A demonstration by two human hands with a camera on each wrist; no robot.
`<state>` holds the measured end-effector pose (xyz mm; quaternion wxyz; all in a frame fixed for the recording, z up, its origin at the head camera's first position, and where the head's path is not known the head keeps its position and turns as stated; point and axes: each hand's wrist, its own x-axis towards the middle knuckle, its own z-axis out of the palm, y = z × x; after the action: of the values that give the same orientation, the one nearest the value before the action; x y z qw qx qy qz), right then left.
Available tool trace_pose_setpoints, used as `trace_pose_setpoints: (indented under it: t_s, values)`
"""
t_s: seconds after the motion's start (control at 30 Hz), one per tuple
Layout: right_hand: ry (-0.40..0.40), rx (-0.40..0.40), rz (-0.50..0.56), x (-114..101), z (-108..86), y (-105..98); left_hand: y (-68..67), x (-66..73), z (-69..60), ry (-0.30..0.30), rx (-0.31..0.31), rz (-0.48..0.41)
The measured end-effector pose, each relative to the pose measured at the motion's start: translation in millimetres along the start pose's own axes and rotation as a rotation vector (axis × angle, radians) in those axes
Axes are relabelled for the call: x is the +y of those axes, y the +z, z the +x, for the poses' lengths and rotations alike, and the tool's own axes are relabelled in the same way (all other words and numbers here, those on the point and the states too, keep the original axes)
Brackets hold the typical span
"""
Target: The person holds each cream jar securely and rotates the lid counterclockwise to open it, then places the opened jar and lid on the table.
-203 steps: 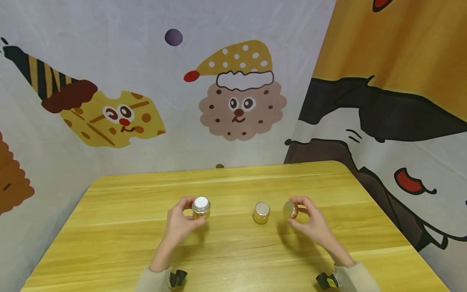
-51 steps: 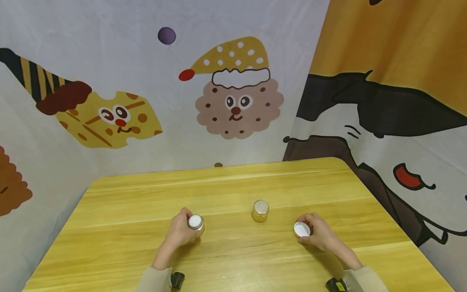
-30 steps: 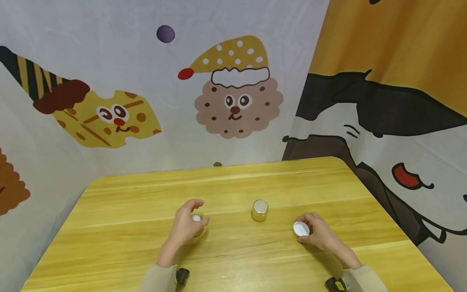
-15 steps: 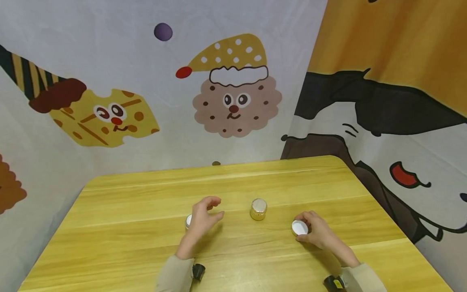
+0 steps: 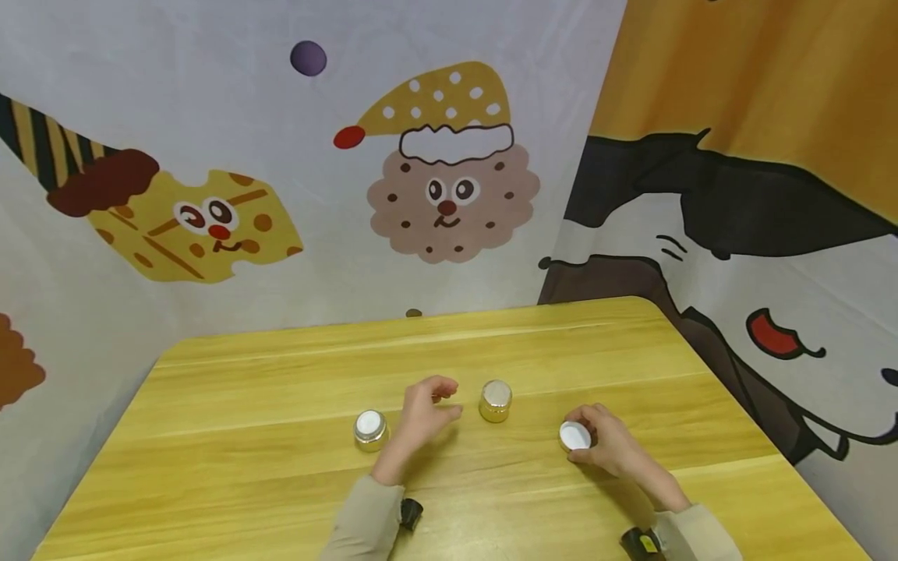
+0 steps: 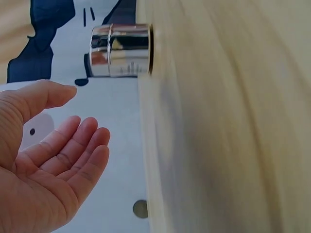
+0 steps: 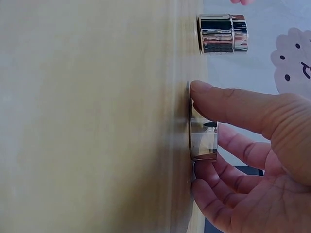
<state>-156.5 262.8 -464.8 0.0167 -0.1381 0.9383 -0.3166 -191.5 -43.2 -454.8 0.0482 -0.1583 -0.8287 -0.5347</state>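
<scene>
Nearest: two beige sleeves [image 5: 365, 518], cut off at the bottom of the head view, each with a black gadget [image 5: 411, 513] at the wrist. Yellow patch on the right one, too small to read.

Right hand [image 5: 606, 440]: grips the lid [image 5: 574, 436], thumb one side, fingers the other. Lid is down at the tabletop [image 5: 281, 491], white inside facing up, shiny metallic side wall. Hand covers part of its rim; some fingertips are hidden behind it in the right wrist view.

Uncapped jar [image 5: 370, 431]: upright on the tabletop, left of the left forearm, apart from it. Gold body, silvery rim, round white top. Any lettering on it can't be made out.

Left hand [image 5: 424, 409]: holds nothing, fingers loosely bent, thumb spread away. Sits between the two jars, just beside the capped one, with a gap. Its fingertips just poke in at the top edge of the right wrist view.

Capped jar [image 5: 495, 401]: upright, mirror-like gold, pale flat top, seam line around the side. Left wrist view shows faint small marks low on the body, probably print, too blurred to read.

Far: printed cloth [image 5: 231, 86] behind the tabletop. Cheese cartoon [image 5: 263, 245], its striped hat cut off at left; cookie cartoon [image 5: 414, 187] in a spotted yellow cap.
</scene>
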Motion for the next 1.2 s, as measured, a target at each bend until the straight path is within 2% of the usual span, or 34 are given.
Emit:
trace_pose_setpoints:
  t_s: [0.23, 0.63, 0.8, 1.0, 1.1, 1.13, 1.2]
  values:
    - [0.000, 0.009, -0.014, -1, -0.6, -1, 12.9, 4.5, 6.1, -0.004, -0.028, 0.000]
    - [-0.004, 0.005, -0.010, -2, -0.4, -2, 35.8, 7.7, 18.6, -0.093, -0.090, 0.097]
    - [0.006, -0.005, -0.008, -3, -0.6, -2, 41.0, 7.5, 20.2, -0.092, -0.148, 0.133]
    - [-0.003, -0.003, -0.009, -2, -0.3, -2, 44.3, 7.0, 22.4, -0.105, -0.176, 0.146]
    - [-0.008, 0.001, -0.008, -1, -0.4, -1, 44.9, 6.1, 23.7, -0.086, -0.177, 0.147]
    - [-0.010, 0.001, -0.008, -1, -0.5, -1, 47.3, -0.4, 24.8, -0.050, -0.171, 0.154]
    - [-0.011, 0.002, -0.009, -1, -0.4, -1, 47.6, -1.0, 25.7, -0.024, -0.171, 0.166]
